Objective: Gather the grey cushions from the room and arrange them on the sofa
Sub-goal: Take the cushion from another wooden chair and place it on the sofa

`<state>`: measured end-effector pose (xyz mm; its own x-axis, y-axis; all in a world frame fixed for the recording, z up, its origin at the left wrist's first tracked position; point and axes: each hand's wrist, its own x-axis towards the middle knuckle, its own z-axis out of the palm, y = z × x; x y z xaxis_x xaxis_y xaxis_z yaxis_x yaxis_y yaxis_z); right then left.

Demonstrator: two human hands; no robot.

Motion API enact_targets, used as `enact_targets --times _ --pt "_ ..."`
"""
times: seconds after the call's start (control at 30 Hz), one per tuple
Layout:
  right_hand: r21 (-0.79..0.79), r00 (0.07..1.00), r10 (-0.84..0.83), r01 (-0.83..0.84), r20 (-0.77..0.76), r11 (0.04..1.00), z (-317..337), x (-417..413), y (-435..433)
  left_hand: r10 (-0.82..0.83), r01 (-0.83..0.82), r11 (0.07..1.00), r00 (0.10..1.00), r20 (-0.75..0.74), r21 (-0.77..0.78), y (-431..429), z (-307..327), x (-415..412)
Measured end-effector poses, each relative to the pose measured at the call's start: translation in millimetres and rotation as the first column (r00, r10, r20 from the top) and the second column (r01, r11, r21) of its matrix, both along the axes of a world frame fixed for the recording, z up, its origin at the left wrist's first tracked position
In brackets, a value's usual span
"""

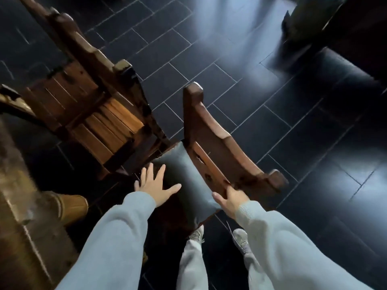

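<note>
Grey cushion (186, 181) wedged against wooden chair backrest (217, 143); left hand (156, 185) fingers spread wide, right hand (231, 200) gripping cushion edge.

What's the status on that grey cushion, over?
Left hand open, fingers spread, at the cushion's left edge. Right hand on its near right corner, grip unclear. Cushion wedged against the wooden armrest.

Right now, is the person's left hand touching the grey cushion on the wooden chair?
Cannot tell. In the head view the left hand is spread open over the grey cushion's left edge, but from above, contact or a gap is not plain.
</note>
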<state>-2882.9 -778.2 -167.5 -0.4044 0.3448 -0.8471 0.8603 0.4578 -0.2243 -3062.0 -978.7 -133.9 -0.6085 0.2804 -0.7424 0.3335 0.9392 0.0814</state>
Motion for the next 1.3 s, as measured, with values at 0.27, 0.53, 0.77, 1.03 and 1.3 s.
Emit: enact_targets --times 0.27,0.53,0.77,1.03,1.3 --pt "0.003 0.943 -0.258 0.264 0.210 0.965 -104.6 -7.6 -56.0 -0.077 0.063 0.992 0.988 0.130 0.109 12.0 -133.2 -75.5" --pt "-0.154 0.417 -0.805 0.908 0.423 0.390 -196.3 -12.6 -79.5 0.097 -0.128 0.954 0.987 0.126 0.270 35.1 -232.3 -142.2" --pt "-0.136 0.465 -0.817 0.884 0.342 0.446 -230.7 -0.5 -71.1 0.258 -0.301 0.931 0.943 0.211 0.207 30.2 -267.7 -142.9" --pt "-0.178 0.508 -0.819 0.861 0.267 0.476 -217.2 9.8 -71.1 0.361 -0.450 0.851 0.876 0.321 0.270 7.5 -255.1 -143.1" --pt "-0.240 0.531 -0.844 0.811 -0.079 0.533 -175.3 55.8 -62.9 0.703 -0.847 0.434 0.532 0.472 0.308 -44.5 -167.4 -79.8"
